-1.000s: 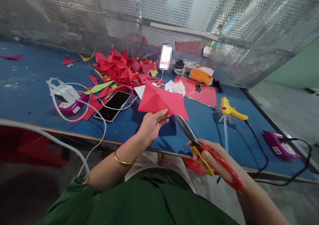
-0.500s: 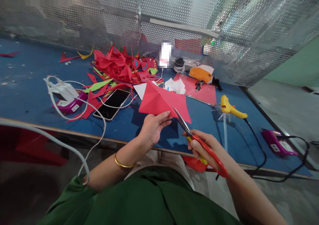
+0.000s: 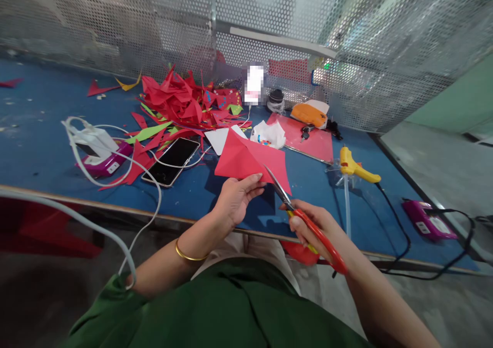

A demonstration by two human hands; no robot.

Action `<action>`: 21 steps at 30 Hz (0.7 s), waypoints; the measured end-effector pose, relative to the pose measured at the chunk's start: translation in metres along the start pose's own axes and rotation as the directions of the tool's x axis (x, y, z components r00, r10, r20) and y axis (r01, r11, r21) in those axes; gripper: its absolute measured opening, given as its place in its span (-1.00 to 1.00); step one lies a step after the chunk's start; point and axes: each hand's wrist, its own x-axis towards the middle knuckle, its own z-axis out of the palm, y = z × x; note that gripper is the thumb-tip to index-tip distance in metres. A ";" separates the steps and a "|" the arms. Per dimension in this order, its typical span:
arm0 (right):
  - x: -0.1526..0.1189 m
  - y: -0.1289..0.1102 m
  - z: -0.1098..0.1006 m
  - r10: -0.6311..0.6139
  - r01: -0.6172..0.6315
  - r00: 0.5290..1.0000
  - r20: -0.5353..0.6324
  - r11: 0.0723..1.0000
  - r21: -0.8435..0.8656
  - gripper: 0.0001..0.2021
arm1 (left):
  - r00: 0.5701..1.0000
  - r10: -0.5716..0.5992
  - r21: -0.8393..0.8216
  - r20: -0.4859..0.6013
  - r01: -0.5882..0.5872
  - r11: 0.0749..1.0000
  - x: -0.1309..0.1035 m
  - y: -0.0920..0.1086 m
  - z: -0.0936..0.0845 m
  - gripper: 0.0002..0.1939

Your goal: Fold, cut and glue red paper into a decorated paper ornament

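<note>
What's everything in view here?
Paper sheet: one, red, centre
Scissors: one, red and yellow, centre right
Scraps: many, mostly red, back left
Dark phone: one, black, left
Charger: one, white, left
Sockets: two, purple, left and right
Glue gun: one, yellow, right
Pouch: one, orange, back right
Table: one, blue, middle
Mesh: one, grey, back
Cables: several, white left, black right
Left grip: one, bare, on sheet
Right grip: one, bare, on scissors

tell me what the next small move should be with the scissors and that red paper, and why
Probably a gentle squeeze of the scissors, left hand holding steady: the blades overlap the red paper near its lower right corner, the right hand grips the handles, and the left pinches the lower edge. How far the blades have closed is unclear.
</note>
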 end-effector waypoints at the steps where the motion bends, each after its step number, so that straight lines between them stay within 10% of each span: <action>1: 0.000 -0.001 0.001 -0.011 0.011 1.000 -0.004 1.000 -0.009 -0.60 | 1.000 -0.001 -0.003 0.002 0.001 1.000 0.000 0.000 0.000 -0.96; 21: -0.001 -0.004 0.008 0.045 -0.045 0.998 -0.048 0.999 -0.013 -0.53 | 1.000 -0.020 0.006 0.008 0.020 1.000 0.000 0.003 -0.002 -0.95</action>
